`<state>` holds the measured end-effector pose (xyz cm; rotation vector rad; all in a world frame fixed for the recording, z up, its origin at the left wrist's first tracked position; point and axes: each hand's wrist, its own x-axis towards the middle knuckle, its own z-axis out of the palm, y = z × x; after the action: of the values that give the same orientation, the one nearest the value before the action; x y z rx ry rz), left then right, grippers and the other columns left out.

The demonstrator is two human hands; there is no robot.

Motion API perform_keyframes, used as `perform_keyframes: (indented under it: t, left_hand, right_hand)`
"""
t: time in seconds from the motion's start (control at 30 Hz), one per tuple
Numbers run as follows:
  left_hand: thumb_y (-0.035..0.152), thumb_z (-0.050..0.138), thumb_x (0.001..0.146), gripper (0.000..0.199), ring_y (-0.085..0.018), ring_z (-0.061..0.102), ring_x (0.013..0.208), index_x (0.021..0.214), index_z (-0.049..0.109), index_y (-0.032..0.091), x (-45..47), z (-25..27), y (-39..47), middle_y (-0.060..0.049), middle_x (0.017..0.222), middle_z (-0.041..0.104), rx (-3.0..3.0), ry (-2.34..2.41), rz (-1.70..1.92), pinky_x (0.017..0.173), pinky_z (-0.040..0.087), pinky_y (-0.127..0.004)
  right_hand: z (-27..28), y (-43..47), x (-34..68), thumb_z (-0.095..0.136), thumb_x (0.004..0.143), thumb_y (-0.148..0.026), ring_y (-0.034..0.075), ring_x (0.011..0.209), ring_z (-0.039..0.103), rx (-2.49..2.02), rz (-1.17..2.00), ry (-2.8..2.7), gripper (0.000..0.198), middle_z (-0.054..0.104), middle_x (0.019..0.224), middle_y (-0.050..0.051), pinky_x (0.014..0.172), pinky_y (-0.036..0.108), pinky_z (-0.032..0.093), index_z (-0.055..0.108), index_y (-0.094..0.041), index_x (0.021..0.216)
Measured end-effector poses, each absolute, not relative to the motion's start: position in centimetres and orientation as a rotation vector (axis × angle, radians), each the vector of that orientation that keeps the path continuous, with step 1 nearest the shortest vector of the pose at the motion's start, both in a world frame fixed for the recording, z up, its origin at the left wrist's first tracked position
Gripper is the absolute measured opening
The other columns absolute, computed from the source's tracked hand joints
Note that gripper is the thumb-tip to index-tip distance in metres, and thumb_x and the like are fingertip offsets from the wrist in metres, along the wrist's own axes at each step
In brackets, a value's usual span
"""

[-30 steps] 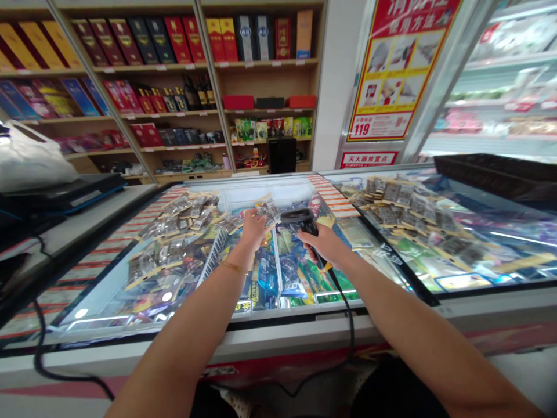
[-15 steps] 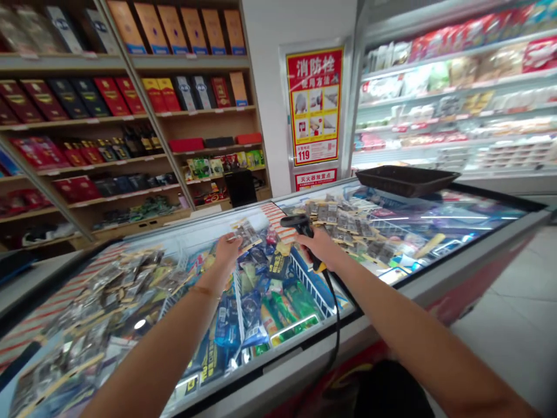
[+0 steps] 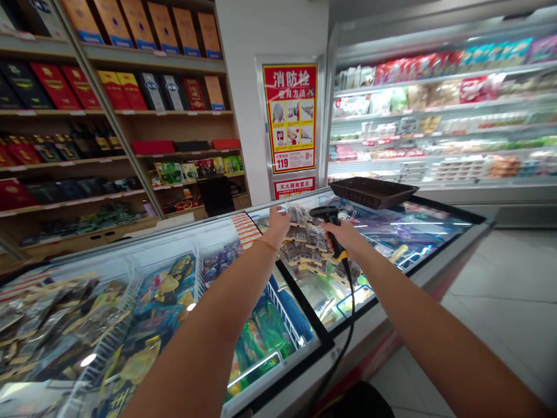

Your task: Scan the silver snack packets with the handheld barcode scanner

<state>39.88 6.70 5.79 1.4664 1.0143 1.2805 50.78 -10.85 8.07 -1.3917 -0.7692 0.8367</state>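
Observation:
My right hand is wrapped round a black and yellow barcode scanner, its cable hanging over the freezer's front edge. To the left, my left hand has its fingers bent together at the far-left corner of a pile of small clear packets with tan card edges. A packet shows right beside its fingertips and appears to be gripped there; the fingers partly hide the contact. The pile lies on the freezer's glass lid, in front of and below the scanner.
A dark brown tray sits on the glass at the back right. More packets cover the left side. Frozen goods in wire baskets show in the chest freezer. Boxed shelves and a lit chiller stand behind.
My view has turned right. My left hand has moved with a packet from above the frozen bags to the right-hand pile. The scanner stays in my right hand, now over that pile.

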Motion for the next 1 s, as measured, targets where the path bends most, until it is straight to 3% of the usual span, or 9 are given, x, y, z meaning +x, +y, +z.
perform_keyframes:
  t: [0.27,0.43,0.53,0.63,0.8,1.0]
  left_hand:
    - [0.010,0.063,0.083,0.035,-0.019,0.068,0.099,0.117,0.058,0.019,36.1,6.0,7.1,-0.011,0.116,0.068,1.663,1.162,1.244,0.081,0.052,-0.030]
    - [0.008,0.063,0.081,0.035,-0.021,0.062,0.118,0.114,0.059,0.019,27.2,5.6,6.3,-0.010,0.124,0.066,1.793,1.333,1.263,0.099,0.047,-0.033]
    - [0.009,0.068,0.078,0.041,-0.030,0.056,0.129,0.117,0.059,0.017,20.4,4.3,4.5,-0.017,0.130,0.062,1.797,1.527,1.238,0.109,0.040,-0.042]
    - [0.018,0.070,0.079,0.049,-0.039,0.050,0.134,0.126,0.056,0.016,14.1,3.0,2.4,-0.022,0.134,0.058,1.829,1.880,1.108,0.110,0.036,-0.053]
    - [0.035,0.061,0.088,0.054,-0.042,0.049,0.133,0.135,0.050,0.012,5.7,1.9,0.4,-0.028,0.135,0.057,1.799,2.320,0.939,0.109,0.035,-0.058]
    - [0.036,0.059,0.087,0.052,-0.049,0.022,0.148,0.131,0.055,0.009,0.3,0.1,-0.5,-0.031,0.152,0.042,1.544,2.493,1.081,0.111,0.023,-0.069]
  right_hand:
    - [7.6,-10.0,48.8,0.071,0.081,-0.024,0.010,0.036,0.046,-1.400,0.862,-0.776,0.021,0.052,0.050,-0.006,0.037,0.023,0.038,0.050,-0.021,0.081]
    - [7.8,-10.0,45.8,0.067,0.085,-0.022,0.010,0.036,0.046,-1.385,0.893,-0.832,0.021,0.052,0.050,-0.005,0.037,0.023,0.038,0.048,-0.021,0.076]
    - [7.5,-9.8,42.8,0.067,0.085,-0.021,0.010,0.035,0.045,-1.381,0.922,-0.883,0.022,0.051,0.050,-0.006,0.036,0.023,0.037,0.048,-0.021,0.074]
    - [7.0,-9.5,39.0,0.067,0.085,-0.021,0.010,0.035,0.045,-1.362,0.965,-0.945,0.021,0.052,0.050,-0.006,0.035,0.023,0.036,0.049,-0.021,0.074]
    - [6.2,-8.6,32.2,0.065,0.085,-0.022,0.011,0.035,0.046,-1.294,1.089,-1.016,0.021,0.051,0.048,-0.005,0.034,0.023,0.035,0.048,-0.021,0.072]
    - [4.0,-8.4,25.7,0.066,0.084,-0.024,0.010,0.037,0.047,-1.252,1.222,-0.980,0.019,0.052,0.051,-0.006,0.036,0.022,0.037,0.049,-0.021,0.078]
